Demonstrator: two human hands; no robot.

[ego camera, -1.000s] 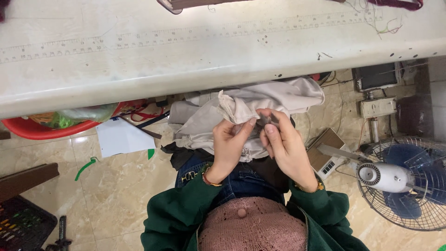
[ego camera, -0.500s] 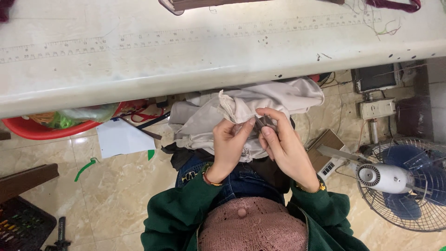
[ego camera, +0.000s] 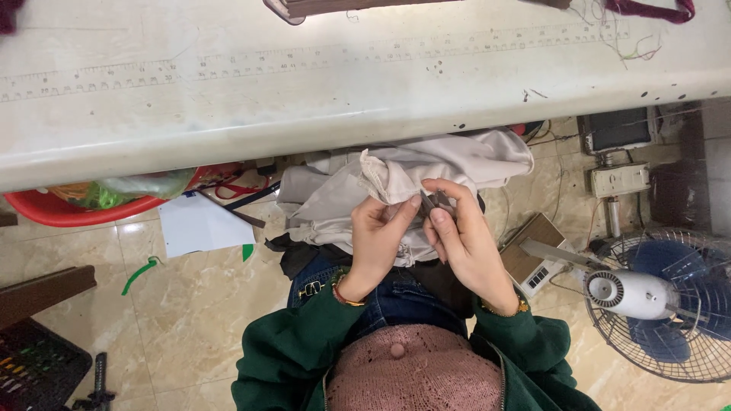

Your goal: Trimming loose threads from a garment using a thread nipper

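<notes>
A beige garment [ego camera: 426, 171] lies bunched in my lap, below the table edge. My left hand [ego camera: 378, 236] pinches a fold of it from underneath. My right hand [ego camera: 464, 236] holds a small pair of metal thread snips [ego camera: 435, 202] with the tips against the cloth near the left thumb. Both hands sit close together, almost touching. Green sleeves cover my forearms, and a bracelet shows on each wrist.
A long white work table [ego camera: 304, 99] with printed ruler marks runs across the top. A floor fan [ego camera: 662, 304] stands at the right, beside a small box [ego camera: 533, 255]. A red basin [ego camera: 68, 205], white paper [ego camera: 194, 224] and cables lie on the tiled floor.
The hands stay in place on the garment. The right fingers shift slightly as the snips work at the fold.
</notes>
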